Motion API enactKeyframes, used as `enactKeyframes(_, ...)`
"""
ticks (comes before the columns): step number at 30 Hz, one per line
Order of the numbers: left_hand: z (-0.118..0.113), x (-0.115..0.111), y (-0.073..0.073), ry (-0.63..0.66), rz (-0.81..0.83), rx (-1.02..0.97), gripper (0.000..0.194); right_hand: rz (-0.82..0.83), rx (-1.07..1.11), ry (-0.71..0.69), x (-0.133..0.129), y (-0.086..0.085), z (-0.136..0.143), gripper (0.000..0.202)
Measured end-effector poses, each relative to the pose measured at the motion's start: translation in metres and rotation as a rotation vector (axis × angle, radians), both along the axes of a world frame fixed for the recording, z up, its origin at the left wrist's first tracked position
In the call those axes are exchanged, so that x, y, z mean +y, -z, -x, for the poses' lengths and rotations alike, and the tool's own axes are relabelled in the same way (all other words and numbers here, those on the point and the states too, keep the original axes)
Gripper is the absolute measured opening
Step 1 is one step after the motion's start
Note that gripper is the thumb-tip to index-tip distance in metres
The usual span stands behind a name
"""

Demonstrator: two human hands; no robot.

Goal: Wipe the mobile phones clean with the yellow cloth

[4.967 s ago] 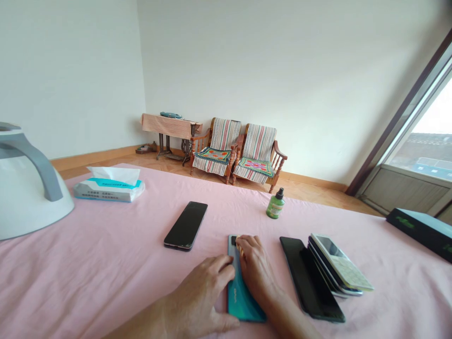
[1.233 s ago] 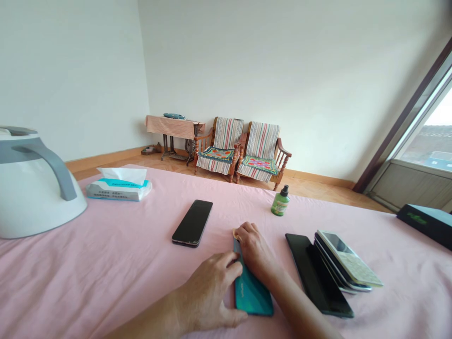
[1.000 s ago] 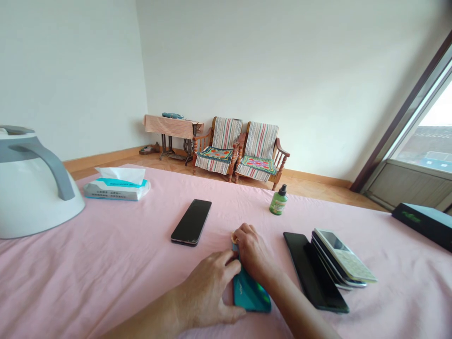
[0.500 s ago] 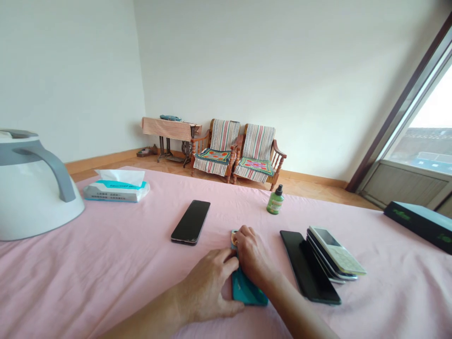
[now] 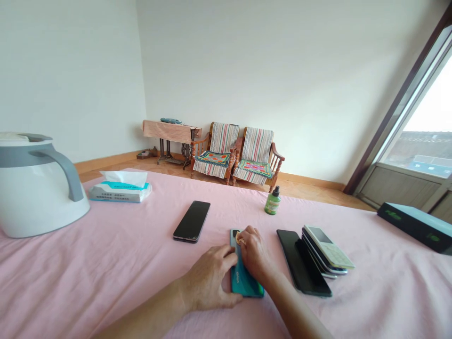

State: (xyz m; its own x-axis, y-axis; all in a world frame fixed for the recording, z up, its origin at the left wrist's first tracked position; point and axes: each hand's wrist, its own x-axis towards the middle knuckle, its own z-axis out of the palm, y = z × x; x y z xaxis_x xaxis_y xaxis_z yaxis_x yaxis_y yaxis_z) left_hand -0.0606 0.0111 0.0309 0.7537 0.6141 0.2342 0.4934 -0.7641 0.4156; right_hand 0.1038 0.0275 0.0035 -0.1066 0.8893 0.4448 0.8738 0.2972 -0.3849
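Observation:
A teal smartphone point(image 5: 242, 278) lies back up on the pink cloth, its camera end away from me. My left hand point(image 5: 213, 275) holds it along the left edge, with the fingertips on its back and the thumb low near the bottom corner. In the closed fingers of my right hand point(image 5: 254, 252) is a small crumpled peach-coloured cloth point(image 5: 240, 238), pressed on the phone's back near the camera. To the left lies a black phone point(image 5: 192, 221), screen up. Right of my hands is another dark phone point(image 5: 300, 263), beside a stack of several phones point(image 5: 330, 249).
A green spray bottle point(image 5: 272, 202) stands beyond my right hand. A pack of tissues point(image 5: 120, 189) and a large white-and-grey jug point(image 5: 38, 188) are at the left. A black box point(image 5: 413, 226) sits at the far right of the pink tablecloth point(image 5: 141, 273).
My right hand and the peach cloth have moved slightly right on the phone's back, baring more of its camera area and lettering. The view has shifted a little.

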Motion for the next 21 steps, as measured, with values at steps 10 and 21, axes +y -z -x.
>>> enactKeyframes(10,0.0004,0.0010,0.0023,0.007,-0.028,0.007,0.046,-0.018,0.016,0.014,-0.0005,0.0049,-0.0044,0.022)
enactKeyframes(21,0.0018,0.0030,0.0022,0.014,-0.022,0.014,0.047,-0.027,0.023,-0.047,-0.0029,0.0076,0.0014,0.022)
